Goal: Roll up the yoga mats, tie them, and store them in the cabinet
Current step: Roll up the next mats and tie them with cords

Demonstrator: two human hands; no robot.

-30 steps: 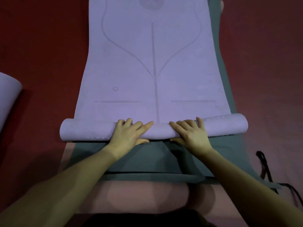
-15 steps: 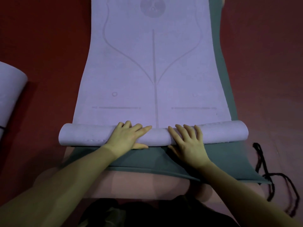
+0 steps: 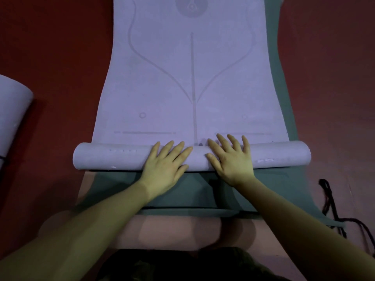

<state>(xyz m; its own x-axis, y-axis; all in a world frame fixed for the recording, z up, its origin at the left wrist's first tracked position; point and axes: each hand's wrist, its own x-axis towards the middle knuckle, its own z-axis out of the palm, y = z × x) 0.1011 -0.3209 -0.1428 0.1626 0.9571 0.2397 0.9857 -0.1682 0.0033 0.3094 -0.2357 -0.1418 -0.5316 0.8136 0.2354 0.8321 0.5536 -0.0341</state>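
Note:
A lilac yoga mat (image 3: 190, 78) with printed lines lies flat on the floor, stretching away from me. Its near end is rolled into a tube (image 3: 113, 158) lying crosswise. My left hand (image 3: 166, 167) presses flat on the roll just left of centre, fingers straight. My right hand (image 3: 231, 159) presses on the roll just right of centre, fingers spread over its top. A grey-green mat (image 3: 284, 183) lies underneath, showing along the right side and in front of the roll.
Another rolled lilac mat (image 3: 12, 110) lies at the left edge on the red floor (image 3: 56, 57). A dark strap (image 3: 332, 201) lies on the floor at the right. A pink mat (image 3: 178, 232) shows under the grey-green one near my knees.
The roll has moved a little farther up the mat. Both hands slid over its top with fingers straighter and reaching farther forward.

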